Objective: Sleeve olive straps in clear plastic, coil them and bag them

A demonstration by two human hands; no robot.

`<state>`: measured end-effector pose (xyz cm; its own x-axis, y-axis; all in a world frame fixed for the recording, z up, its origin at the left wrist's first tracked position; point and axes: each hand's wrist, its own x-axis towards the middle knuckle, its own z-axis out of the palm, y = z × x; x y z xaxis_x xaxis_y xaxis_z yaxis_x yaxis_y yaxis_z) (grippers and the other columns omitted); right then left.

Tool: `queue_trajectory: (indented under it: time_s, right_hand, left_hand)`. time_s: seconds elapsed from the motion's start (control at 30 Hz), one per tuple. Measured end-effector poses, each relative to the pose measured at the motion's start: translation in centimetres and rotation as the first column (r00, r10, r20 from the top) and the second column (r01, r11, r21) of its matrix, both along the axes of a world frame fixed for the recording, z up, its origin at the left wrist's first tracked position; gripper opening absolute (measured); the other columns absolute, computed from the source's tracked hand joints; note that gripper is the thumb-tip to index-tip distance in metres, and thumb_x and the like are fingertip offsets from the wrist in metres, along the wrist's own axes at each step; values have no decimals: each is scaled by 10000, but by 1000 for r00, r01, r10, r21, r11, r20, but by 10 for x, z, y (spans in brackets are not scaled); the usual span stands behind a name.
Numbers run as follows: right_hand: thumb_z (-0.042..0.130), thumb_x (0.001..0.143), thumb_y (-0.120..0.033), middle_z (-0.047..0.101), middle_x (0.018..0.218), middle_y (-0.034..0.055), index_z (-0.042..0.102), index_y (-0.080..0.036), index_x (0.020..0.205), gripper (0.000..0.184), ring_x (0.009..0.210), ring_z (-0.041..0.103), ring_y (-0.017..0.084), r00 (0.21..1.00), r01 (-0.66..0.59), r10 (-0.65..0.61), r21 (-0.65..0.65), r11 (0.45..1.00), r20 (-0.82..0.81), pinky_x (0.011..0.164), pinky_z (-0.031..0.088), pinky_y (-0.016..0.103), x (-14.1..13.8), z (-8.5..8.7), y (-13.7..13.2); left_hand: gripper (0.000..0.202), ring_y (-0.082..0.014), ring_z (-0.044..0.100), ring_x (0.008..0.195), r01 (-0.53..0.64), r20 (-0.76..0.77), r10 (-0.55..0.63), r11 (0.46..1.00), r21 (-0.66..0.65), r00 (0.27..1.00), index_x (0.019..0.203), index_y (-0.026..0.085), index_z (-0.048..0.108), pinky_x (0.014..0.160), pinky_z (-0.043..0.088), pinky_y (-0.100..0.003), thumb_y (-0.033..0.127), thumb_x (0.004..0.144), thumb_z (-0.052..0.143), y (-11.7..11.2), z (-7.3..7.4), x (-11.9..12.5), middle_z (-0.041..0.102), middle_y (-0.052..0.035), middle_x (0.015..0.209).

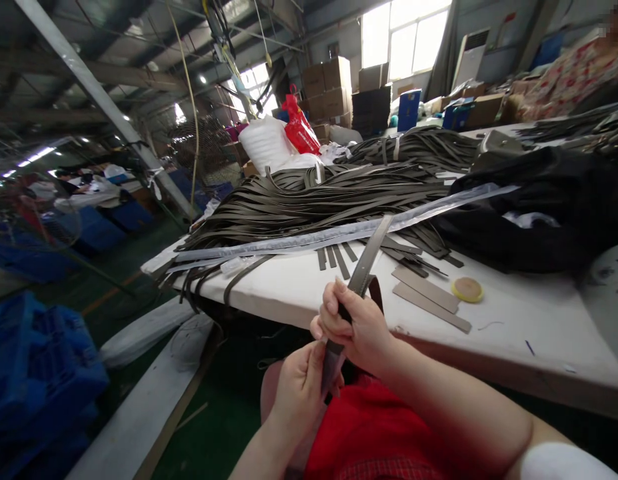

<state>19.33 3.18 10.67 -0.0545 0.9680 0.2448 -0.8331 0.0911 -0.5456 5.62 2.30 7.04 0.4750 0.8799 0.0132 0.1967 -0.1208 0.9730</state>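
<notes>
A dark grey-brown strap (367,262) slants from my lap up over the table's front edge. My right hand (356,323) is closed around it near that edge. Lower down, my left hand (301,377) pinches the same strap, close below the right hand. Part of the strap between and under my fingers is hidden. A long clear plastic sleeve (309,238) lies across the table behind it, and the strap's far end reaches up to it. Beyond, a large heap of similar straps (309,200) is spread over the white table (279,287).
Flat grey-brown strips (431,303) and a round yellow-rimmed disc (467,289) lie to the right. Black cloth (539,213) covers the table's right side. Blue plastic crates (39,373) stand at the lower left. Another person's patterned sleeve (569,83) shows at the far right.
</notes>
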Motion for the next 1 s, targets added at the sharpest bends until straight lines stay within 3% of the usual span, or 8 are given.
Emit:
queue_trajectory:
  time_s: [0.1,0.2,0.33,0.5,0.63,0.83,0.9,1.0]
  right_hand:
    - [594,905,-503,293,372,-130,546,-187,650,409,333,209,41,998,-13,13,8,1000,54,560,423,244,-5,7,-1]
    - [610,896,-491,304,382,-127,545,-190,647,396,341,215,44,992,38,-36,-12,999,121,585,435,248,11,25,3]
    - [611,903,-492,286,397,-135,549,-199,670,379,345,189,45,979,130,-137,58,990,153,636,464,254,42,55,15]
    - [634,881,-519,326,394,-138,574,-194,704,375,338,200,38,982,49,-70,121,991,178,640,474,260,39,72,22]
    - [658,839,-557,397,405,-119,608,-183,717,396,348,284,49,956,81,-111,119,990,273,639,481,278,23,79,19]
    - [759,752,-481,651,667,15,715,-134,742,349,627,578,125,845,178,-238,166,970,479,641,458,255,55,92,26]
    - [701,793,-550,712,784,75,744,-114,785,438,749,634,169,802,104,-165,138,985,575,734,481,287,71,95,27]
    - [533,863,-672,747,898,139,760,-79,913,636,849,675,222,676,-76,31,28,997,737,794,495,337,88,96,24]
  left_hand:
    - [623,-109,509,427,-33,44,32,999,25,999,608,148,567,450,392,-210,656,923,395,4,7,8,577,-42,495]
    - [597,-78,426,373,-33,36,32,999,22,999,601,158,526,403,324,-187,647,924,409,5,6,9,495,8,433]
    - [579,-109,531,419,48,31,-47,999,-10,998,677,148,582,435,404,-198,643,923,411,8,13,6,583,-20,498]
    - [605,-124,591,450,25,46,-32,991,135,998,628,141,604,460,447,-202,619,939,401,17,53,16,637,-50,516]
    - [566,-128,571,397,-47,161,27,991,125,987,691,156,580,415,449,-213,685,867,484,25,78,29,619,-11,492]
    - [604,-111,545,378,-52,170,34,994,99,985,648,157,551,399,419,-201,727,835,484,30,66,40,603,-13,473]
    - [624,-106,539,378,-51,171,29,991,126,985,620,156,549,398,415,-197,734,840,462,33,65,46,593,-17,464]
    - [636,-103,528,363,-19,218,-12,990,138,976,612,161,539,383,420,-197,753,828,450,41,73,59,585,-13,457]
